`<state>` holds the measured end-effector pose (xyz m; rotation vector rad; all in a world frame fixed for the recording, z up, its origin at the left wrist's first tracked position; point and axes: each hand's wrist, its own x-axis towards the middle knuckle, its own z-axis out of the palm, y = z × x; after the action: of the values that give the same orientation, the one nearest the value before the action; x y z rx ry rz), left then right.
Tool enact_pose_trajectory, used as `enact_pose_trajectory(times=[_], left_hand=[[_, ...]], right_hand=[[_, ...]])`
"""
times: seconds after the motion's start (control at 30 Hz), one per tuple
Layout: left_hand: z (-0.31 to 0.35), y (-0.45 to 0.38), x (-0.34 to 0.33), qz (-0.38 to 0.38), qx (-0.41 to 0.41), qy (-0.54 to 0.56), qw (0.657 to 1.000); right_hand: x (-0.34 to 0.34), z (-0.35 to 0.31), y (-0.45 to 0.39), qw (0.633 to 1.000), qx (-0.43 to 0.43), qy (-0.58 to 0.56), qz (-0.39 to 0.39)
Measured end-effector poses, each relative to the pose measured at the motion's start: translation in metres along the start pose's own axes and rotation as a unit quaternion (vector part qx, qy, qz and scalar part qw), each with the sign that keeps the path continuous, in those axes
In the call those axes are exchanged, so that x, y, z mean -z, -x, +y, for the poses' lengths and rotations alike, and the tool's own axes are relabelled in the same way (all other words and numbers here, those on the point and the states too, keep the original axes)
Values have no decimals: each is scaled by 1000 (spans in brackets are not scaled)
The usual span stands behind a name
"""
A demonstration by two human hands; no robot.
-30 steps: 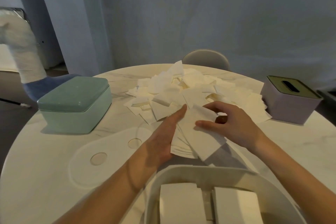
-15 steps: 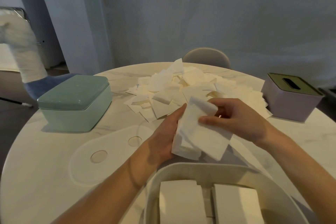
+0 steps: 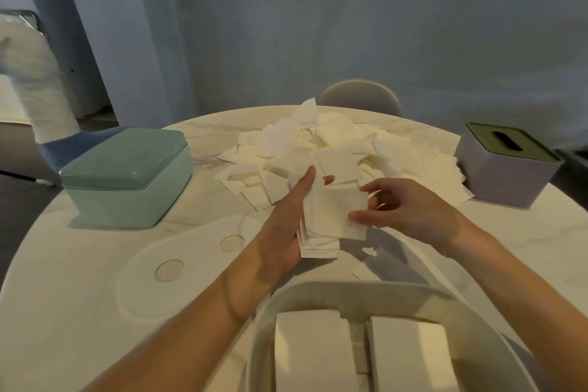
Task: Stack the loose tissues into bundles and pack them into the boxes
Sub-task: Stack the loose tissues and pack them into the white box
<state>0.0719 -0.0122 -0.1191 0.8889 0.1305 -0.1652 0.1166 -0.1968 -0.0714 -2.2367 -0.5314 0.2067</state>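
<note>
White open box (image 3: 264, 328): two tissue bundles (image 3: 313, 353) inside. Left hand (image 3: 283, 232) grips a tissue stack (image 3: 331, 219); right hand (image 3: 410, 210) pinches its edge.

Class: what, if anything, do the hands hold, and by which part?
A tissue bundle: left hand cups its left side, right hand pinches its right edge.

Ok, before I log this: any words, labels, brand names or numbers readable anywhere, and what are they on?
None readable.
Green box: plain lid, no label showing.
Lilac tissue box: only a dark slot in its top, no print.
White bin and the bundles inside it: blank.
Tissue bundle held in the left hand: blank.
</note>
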Motion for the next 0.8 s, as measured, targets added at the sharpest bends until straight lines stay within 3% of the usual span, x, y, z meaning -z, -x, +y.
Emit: enact_pose_trajectory(times=[0.17, 0.23, 0.33, 0.4, 0.47, 0.57, 0.63, 0.7, 0.73, 0.8], left_hand=[[11, -1, 8, 41, -37, -26, 998], [16, 1, 6, 12, -20, -35, 999], [14, 2, 3, -9, 9, -31, 999], [9, 4, 2, -11, 21, -34, 999], [8, 9, 0, -18, 62, -38, 997], [7, 14, -5, -63, 91, -43, 993], [7, 18, -9, -66, 86, -58, 992], [6, 19, -12, -51, 68, -80, 993], [8, 16, -8, -30, 63, -77, 995], [12, 13, -2, -1, 47, -55, 997]], right_hand=[[10, 0, 0, 994, 68, -87, 25], [16, -4, 2, 986, 80, -148, 16], [22, -9, 9, 949, 126, -279, -77], [21, -10, 13, 934, 146, -299, -131], [16, -8, 11, 952, 155, -230, -131], [4, -3, 2, 977, 195, -65, -58], [-3, 2, -4, 973, 229, 25, 28], [1, 8, -8, 967, 240, 45, 68], [7, 11, -9, 972, 225, 44, 45], [23, 20, -9, 977, 172, 77, -102]])
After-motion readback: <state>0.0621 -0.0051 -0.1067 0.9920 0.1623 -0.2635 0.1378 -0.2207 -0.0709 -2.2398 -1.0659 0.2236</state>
